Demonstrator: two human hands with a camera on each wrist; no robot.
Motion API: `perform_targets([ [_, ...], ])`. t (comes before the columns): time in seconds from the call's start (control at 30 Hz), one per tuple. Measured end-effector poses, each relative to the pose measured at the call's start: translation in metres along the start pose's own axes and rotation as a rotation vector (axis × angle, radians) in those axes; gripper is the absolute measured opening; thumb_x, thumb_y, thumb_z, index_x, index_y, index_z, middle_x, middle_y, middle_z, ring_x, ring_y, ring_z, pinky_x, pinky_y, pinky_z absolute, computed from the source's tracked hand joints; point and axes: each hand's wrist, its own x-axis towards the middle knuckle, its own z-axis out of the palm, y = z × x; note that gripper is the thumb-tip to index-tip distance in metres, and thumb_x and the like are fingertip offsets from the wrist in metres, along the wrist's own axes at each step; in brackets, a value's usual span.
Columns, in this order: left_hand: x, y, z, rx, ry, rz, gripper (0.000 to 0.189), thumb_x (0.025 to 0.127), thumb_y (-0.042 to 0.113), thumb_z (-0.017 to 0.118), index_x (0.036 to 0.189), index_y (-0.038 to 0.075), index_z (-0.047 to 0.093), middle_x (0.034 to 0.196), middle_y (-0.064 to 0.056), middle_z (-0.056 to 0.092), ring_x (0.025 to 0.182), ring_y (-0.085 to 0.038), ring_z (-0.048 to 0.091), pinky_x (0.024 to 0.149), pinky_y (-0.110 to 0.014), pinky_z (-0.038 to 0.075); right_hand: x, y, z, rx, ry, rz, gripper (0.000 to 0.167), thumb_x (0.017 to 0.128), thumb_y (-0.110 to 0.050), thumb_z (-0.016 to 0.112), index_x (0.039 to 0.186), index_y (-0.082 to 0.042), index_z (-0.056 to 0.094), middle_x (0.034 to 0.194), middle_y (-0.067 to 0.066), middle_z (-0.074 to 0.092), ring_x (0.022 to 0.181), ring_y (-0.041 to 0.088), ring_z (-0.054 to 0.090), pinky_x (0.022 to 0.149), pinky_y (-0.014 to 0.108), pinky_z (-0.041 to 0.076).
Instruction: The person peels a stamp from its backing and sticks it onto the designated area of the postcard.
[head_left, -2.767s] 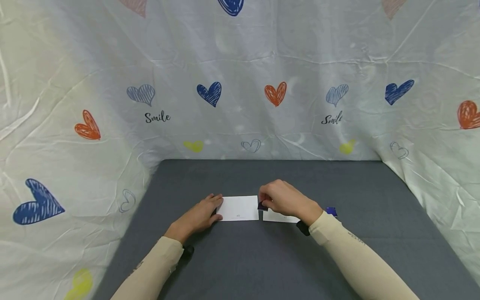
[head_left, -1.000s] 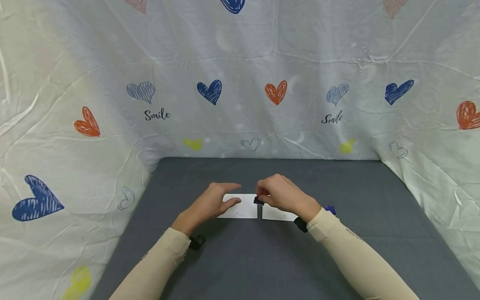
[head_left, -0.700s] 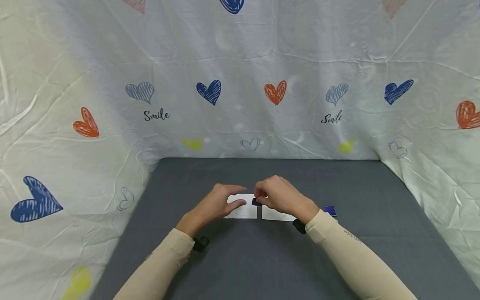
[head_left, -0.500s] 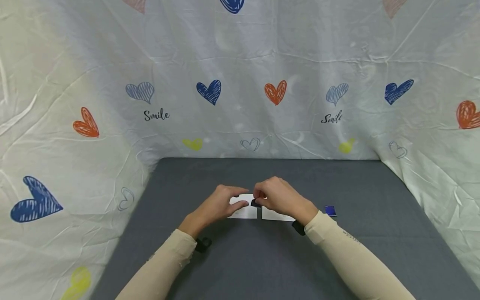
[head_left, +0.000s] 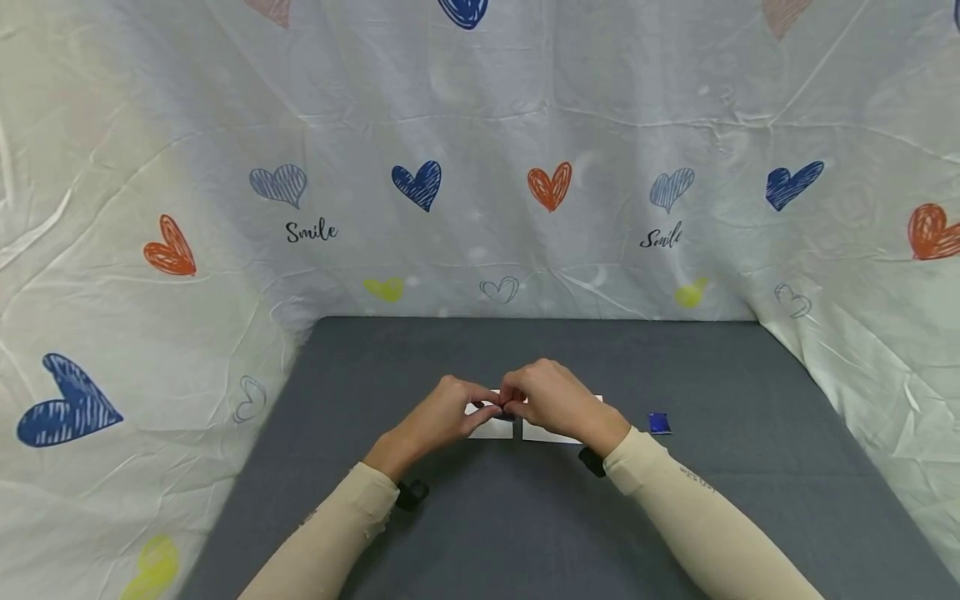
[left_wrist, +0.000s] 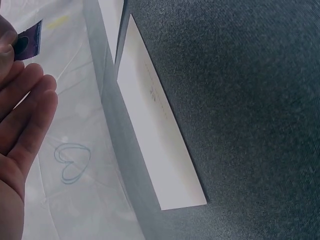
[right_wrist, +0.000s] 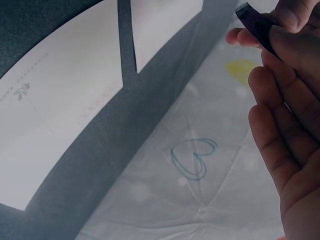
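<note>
A small dark purple sachet (left_wrist: 30,41) with a serrated edge is held up between both hands, above the gap between two white cards. My left hand (head_left: 446,417) pinches it by thumb and finger, the other fingers extended. My right hand (head_left: 558,400) pinches it from the other side; its thumb lies along the sachet (right_wrist: 260,27) in the right wrist view. Under the hands lie the left white card (head_left: 491,428) and the right white card (head_left: 551,435), each partly covered. The right card's small printed sprig shows in the right wrist view. The sachet's contents are hidden.
A small blue packet (head_left: 660,423) lies on the grey tabletop (head_left: 480,525) to the right of the cards. Behind the table hangs a white curtain (head_left: 480,117) printed with hearts. Dark straps with cameras sit at both wrists.
My left hand has lifted off the left card's edge and moved right to meet the right hand at the sachet. The right hand, still gripping the sachet, has shifted slightly left.
</note>
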Motion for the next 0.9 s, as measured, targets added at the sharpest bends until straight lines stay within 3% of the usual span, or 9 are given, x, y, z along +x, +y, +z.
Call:
perform_targets([
  [0.23,-0.002,0.000,0.001,-0.003,0.023,0.027,0.013,0.100,0.007,0.080,0.111,0.004,0.086,0.101,-0.008,0.086,0.085,-0.016,0.081,0.075,-0.038,0.067,0.000,-0.002,0.001,0.004,-0.002,-0.017,0.007,0.094,-0.010,0.086,0.098,-0.016,0.084,0.092,-0.005,0.082,0.078,0.009,0.073,0.071,0.026,0.059],
  [0.7,-0.007,-0.002,0.000,0.016,0.060,-0.019,0.011,0.100,0.009,0.079,0.108,0.007,0.087,0.098,-0.005,0.086,0.084,-0.015,0.080,0.074,-0.043,0.066,-0.005,0.003,-0.005,-0.025,-0.004,-0.012,0.006,0.095,-0.010,0.084,0.097,-0.015,0.083,0.093,-0.002,0.082,0.085,0.019,0.078,0.074,0.031,0.061],
  [0.9,-0.007,-0.001,0.000,-0.007,0.038,-0.029,0.013,0.101,0.010,0.079,0.111,0.006,0.087,0.102,-0.006,0.086,0.088,-0.015,0.081,0.078,-0.042,0.067,-0.011,0.006,0.003,-0.017,-0.003,-0.016,0.006,0.097,-0.011,0.082,0.102,-0.015,0.084,0.097,-0.003,0.082,0.089,0.020,0.078,0.078,0.033,0.062],
])
